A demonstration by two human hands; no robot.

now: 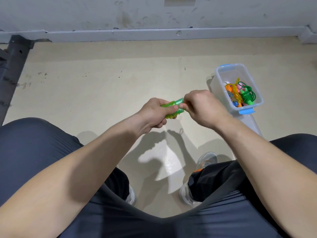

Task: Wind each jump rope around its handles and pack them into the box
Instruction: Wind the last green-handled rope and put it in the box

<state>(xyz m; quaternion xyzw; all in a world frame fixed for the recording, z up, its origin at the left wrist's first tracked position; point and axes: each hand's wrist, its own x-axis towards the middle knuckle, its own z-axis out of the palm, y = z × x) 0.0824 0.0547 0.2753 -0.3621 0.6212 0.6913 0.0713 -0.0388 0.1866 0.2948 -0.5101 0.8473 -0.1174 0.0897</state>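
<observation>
Both hands hold a wound green jump rope (173, 109) above the floor.

The left hand (154, 114) grips the handles with rope coiled round them; the right hand (204, 107) pinches the end just beside it. Beyond the right hand stands the clear box (221, 73), holding other colourful ropes (240, 93).

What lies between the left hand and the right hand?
In the head view, the green jump rope fills that gap, its cord wound around the handles. The left hand grips the wound part; the right hand pinches one end.
</observation>
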